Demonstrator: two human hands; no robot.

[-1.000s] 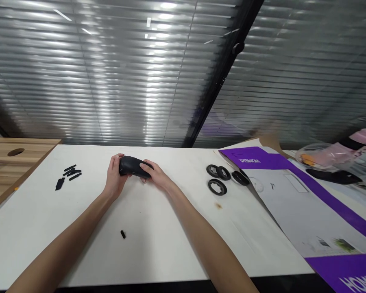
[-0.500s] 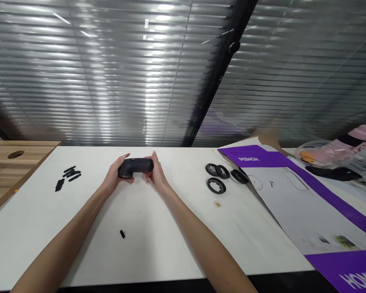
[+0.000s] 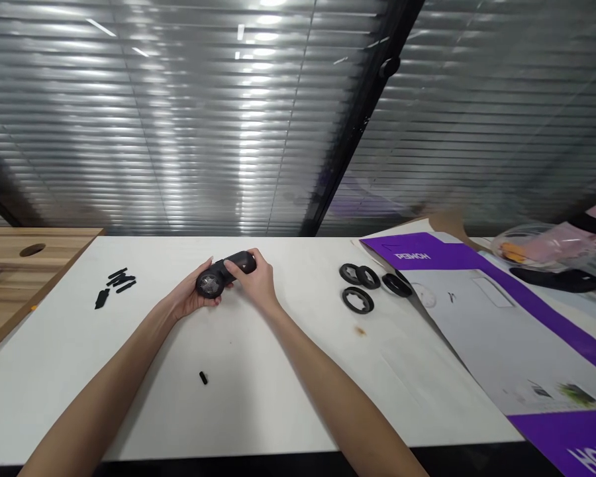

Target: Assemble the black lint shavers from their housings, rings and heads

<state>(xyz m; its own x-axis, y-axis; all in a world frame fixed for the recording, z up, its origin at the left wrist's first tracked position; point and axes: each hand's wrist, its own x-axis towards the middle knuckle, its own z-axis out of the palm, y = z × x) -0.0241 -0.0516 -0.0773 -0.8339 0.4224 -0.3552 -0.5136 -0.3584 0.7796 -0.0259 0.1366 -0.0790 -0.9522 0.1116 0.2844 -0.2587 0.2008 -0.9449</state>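
Both hands hold a black fabric shaver [image 3: 234, 265] just above the white table. Its round metal mesh head [image 3: 209, 284] faces me at the left end. My left hand [image 3: 191, 295] cups the head from the left and below, fingertips showing under it. Around the handle at the right is my right hand [image 3: 258, 277], its thumb laid along the near side. A small black cylindrical piece [image 3: 203, 377] lies on the table between my forearms.
Several flat black pieces [image 3: 122, 281] lie at the left. On the right are several black rings with notched openings [image 3: 357, 300], beside a purple and white HOME-printed package [image 3: 469, 318]. A wooden board [image 3: 4, 291] borders the table's left side. Blinds [image 3: 203, 119] stand behind.
The shaver has been turned so its mesh head now faces me and its handle slants up to the right. My right hand has moved from the handle's end to wrap over it.
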